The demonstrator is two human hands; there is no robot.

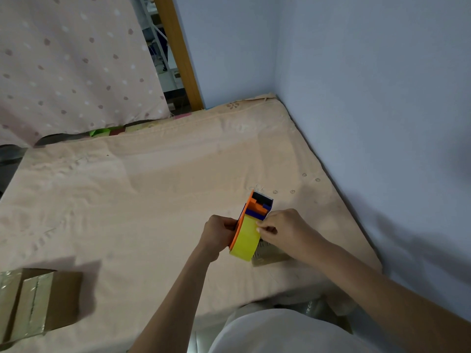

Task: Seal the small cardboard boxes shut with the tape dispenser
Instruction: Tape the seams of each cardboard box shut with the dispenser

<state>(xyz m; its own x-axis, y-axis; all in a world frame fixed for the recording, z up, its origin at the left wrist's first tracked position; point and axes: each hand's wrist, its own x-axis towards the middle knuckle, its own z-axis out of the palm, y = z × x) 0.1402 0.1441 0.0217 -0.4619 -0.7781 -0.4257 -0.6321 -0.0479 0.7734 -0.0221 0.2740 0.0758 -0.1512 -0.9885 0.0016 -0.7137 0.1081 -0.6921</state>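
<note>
An orange and blue tape dispenser [256, 212] with a roll of yellowish tape [246, 242] is held up above the mattress. My left hand [218, 234] grips its orange side. My right hand [283, 229] pinches the tape's edge at the roll's right side. A small cardboard box [267, 253] lies on the mattress right under the dispenser, mostly hidden by it and my right forearm. Two taped cardboard boxes [38, 299] sit at the lower left.
The beige mattress [153, 189] fills the middle; walls close it in on the right and behind. A dotted curtain [71, 62] hangs at the far left beside a wooden post [179, 52]. Another box [328, 312] shows partly beside my lap.
</note>
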